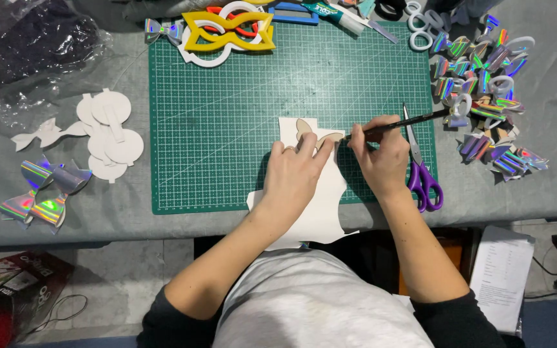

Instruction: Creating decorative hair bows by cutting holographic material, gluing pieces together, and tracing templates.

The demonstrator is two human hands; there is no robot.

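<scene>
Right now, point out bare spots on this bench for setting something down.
Free: the cutting mat's middle-left, between the yellow template and the white sheet; grey tabletop at far right. Crowded: the holographic bow pile, purple scissors, white cutouts.

Grey worktable [549, 180] under even overhead light, green gridded cutting mat [227, 116] laid on top, pale tiled floor [130, 270] below the front edge.

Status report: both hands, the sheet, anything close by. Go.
Left hand presses tan template flat on white sheet. Right hand holds black pen, tip at template edge. Purple scissors lie beside right hand, on green cutting mat.
</scene>
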